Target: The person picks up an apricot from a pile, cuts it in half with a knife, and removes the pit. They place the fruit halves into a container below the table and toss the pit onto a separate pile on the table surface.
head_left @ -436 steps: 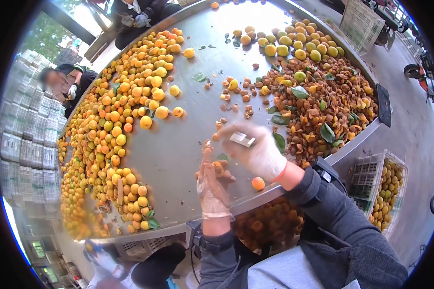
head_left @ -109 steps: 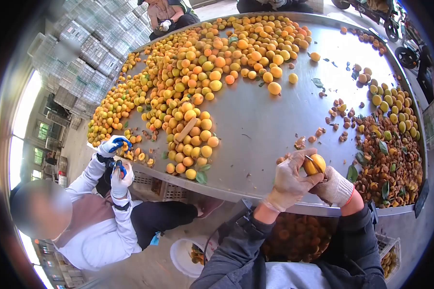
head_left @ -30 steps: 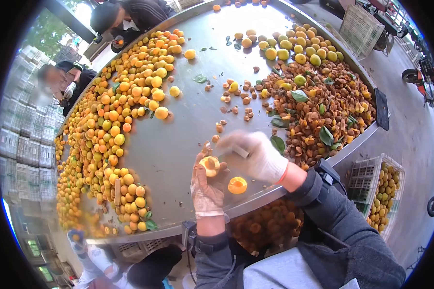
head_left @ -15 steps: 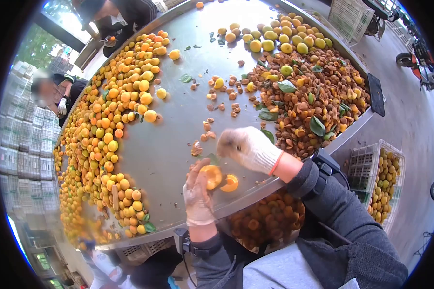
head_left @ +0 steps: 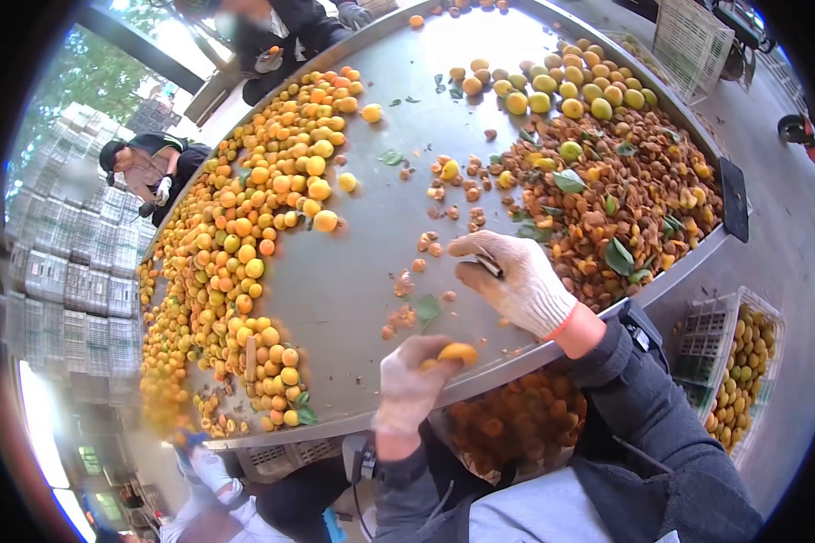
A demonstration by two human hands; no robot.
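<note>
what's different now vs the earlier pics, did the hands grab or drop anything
The left hand has shifted right and toward the near edge of the table, and its fingers now grip the fruit half that was loose beside it. The right hand still holds a small tool. The whole-fruit heap, wooden stick and brown heap look unchanged.

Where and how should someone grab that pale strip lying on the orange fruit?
Probably around the middle of the pale strip, coming from above, with fingertips on its two long sides. It is long and narrow, its top looks uncovered, and orange fruit crowds both sides, which would likely make a low sideways reach awkward.
</note>
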